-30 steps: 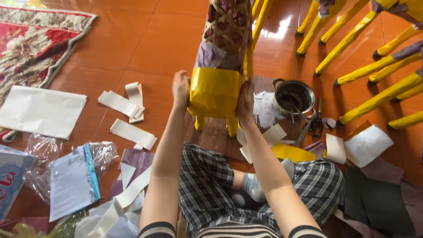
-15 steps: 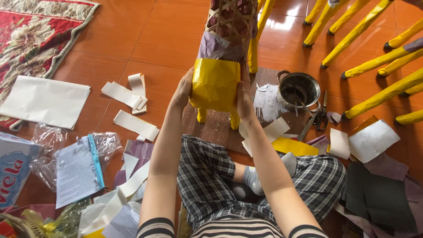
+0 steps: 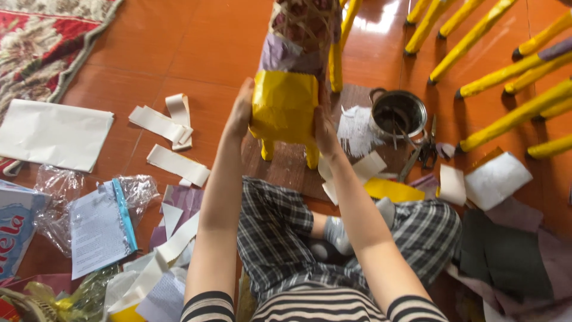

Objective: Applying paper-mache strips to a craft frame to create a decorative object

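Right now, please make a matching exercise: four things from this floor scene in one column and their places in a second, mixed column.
Things:
1. metal pot
2. patterned rug
3. large white sheet
4. yellow paper-covered figure

Places:
A. top left corner
B. between the left hand and the right hand
C. right of the figure, next to the scissors
D. flat on the floor just below the rug

Pairs: 1-C, 2-A, 3-D, 4-B

A clear plastic wrapper (image 3: 56, 206) holding a white, blue-edged leaflet (image 3: 100, 229) lies far left.

patterned rug (image 3: 42, 42), white paper sheet (image 3: 53, 134), metal pot (image 3: 398, 113), scissors (image 3: 426, 149)
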